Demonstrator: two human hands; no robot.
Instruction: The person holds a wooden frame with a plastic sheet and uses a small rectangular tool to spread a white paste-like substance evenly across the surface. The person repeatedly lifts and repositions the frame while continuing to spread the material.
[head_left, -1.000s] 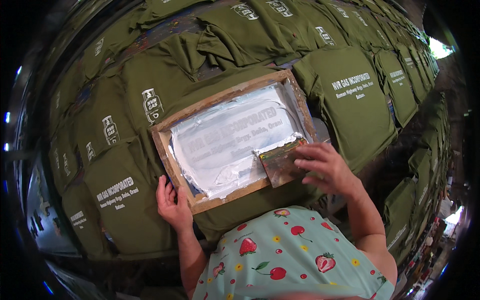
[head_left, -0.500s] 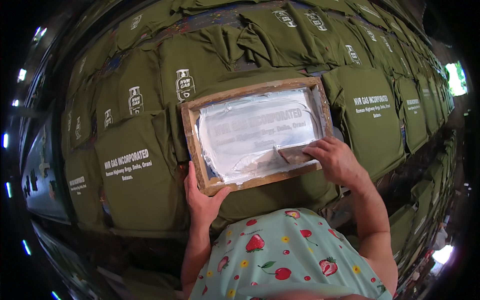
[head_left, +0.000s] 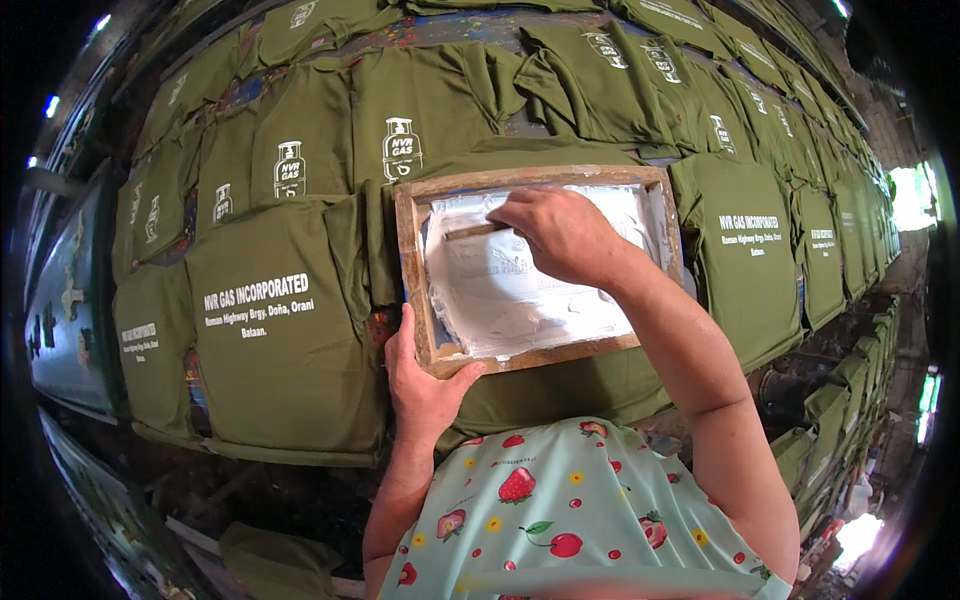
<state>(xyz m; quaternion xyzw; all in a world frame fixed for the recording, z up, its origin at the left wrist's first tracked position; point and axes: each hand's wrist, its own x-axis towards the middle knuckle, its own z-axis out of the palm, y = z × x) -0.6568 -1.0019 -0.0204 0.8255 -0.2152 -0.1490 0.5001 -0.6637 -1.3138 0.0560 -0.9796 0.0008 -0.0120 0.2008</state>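
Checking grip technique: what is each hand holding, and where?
Right hand grips the squeegee by its right end; left hand holds the frame at its lower-left corner.

squeegee point(head_left: 470, 230) mostly hidden under right hand point(head_left: 560, 232)

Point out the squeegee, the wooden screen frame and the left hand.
squeegee point(head_left: 472, 231): head view, exposed blade left of the right hand.
wooden screen frame point(head_left: 408, 270): head view, left rail.
left hand point(head_left: 425, 390): head view, back of hand.
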